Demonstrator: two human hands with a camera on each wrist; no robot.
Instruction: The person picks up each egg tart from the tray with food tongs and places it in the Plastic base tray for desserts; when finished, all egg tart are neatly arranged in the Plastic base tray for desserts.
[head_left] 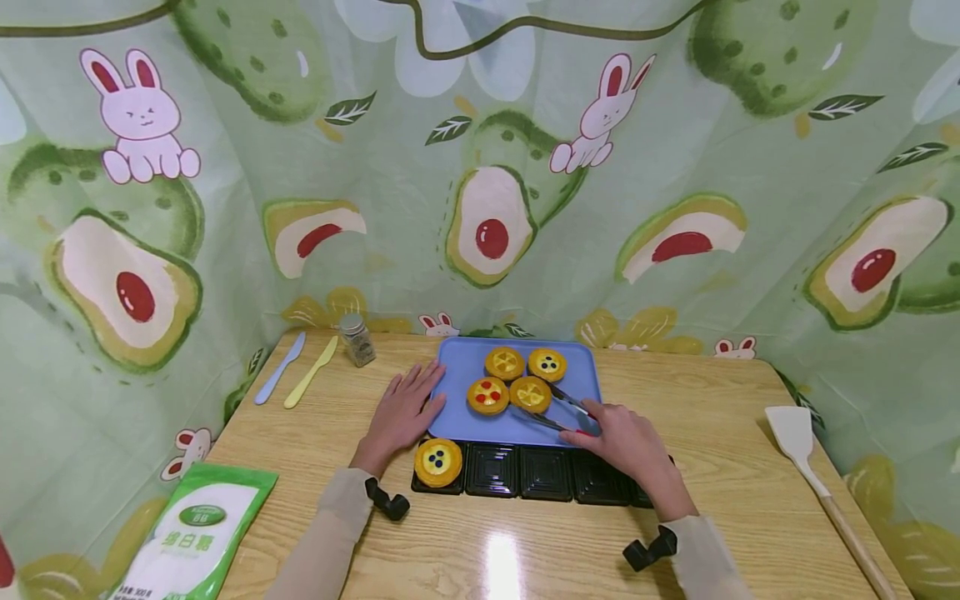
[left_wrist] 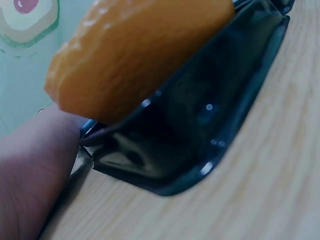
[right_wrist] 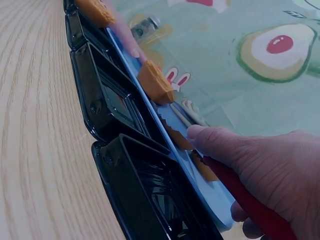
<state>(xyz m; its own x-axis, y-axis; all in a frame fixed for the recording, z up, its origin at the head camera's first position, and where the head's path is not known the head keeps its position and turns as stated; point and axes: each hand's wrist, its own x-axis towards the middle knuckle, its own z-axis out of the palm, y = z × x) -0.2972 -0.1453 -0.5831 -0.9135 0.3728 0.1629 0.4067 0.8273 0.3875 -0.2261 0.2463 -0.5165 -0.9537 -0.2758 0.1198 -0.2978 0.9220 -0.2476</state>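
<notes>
My right hand (head_left: 621, 437) grips red-handled tongs (right_wrist: 247, 202) over the right part of the blue tray (head_left: 465, 360). The jaws of the tongs stand on either side of a tart with yellow pieces (head_left: 530, 393). Beside it on the tray lie a red-dotted tart (head_left: 487, 397), another yellow-topped tart (head_left: 504, 364) and a blueberry tart (head_left: 547, 365). My left hand (head_left: 405, 410) rests with its fingers extended at the tray's left edge. Below that hand, a blueberry tart (head_left: 438, 462) sits in the leftmost compartment of the black container (head_left: 492, 470).
A blue knife (head_left: 281, 368), a yellow knife (head_left: 311, 372) and a glass shaker (head_left: 357, 340) are at the back left. The white and green sugar bag (head_left: 197, 529) lies front left. Along the right edge is a white spatula (head_left: 792, 433) with a wooden handle.
</notes>
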